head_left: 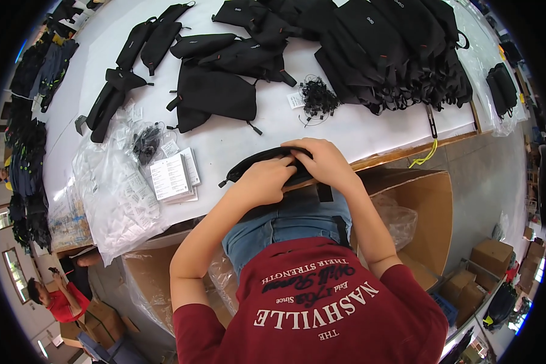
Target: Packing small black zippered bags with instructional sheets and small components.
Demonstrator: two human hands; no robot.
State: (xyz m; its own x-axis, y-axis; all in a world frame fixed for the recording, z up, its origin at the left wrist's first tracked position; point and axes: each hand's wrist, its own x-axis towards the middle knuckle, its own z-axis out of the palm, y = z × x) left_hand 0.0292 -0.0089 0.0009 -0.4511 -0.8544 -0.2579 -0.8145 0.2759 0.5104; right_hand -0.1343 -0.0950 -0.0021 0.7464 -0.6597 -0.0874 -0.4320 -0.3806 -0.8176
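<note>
At the table's near edge lies a small black zip pouch (249,160), its mouth spread toward me. My left hand (266,181) reaches into that mouth, its fingertips hidden inside the cloth. Over the pouch's far rim curls my right hand (319,160), thumb turned inward and fingers wrapped round the edge. Both hands are closed on the pouch. A zip-pull tab hangs at its left end. To the left of the pouch sits a stack of white printed cards (171,178).
Several black pouches (215,97) lie across the white table (279,121). A large pile of them (382,54) fills the far right. Tangled black tag strings (319,98) lie mid-table; a clear bag of packets (118,194) overhangs the left edge. Open cardboard boxes (428,212) stand below.
</note>
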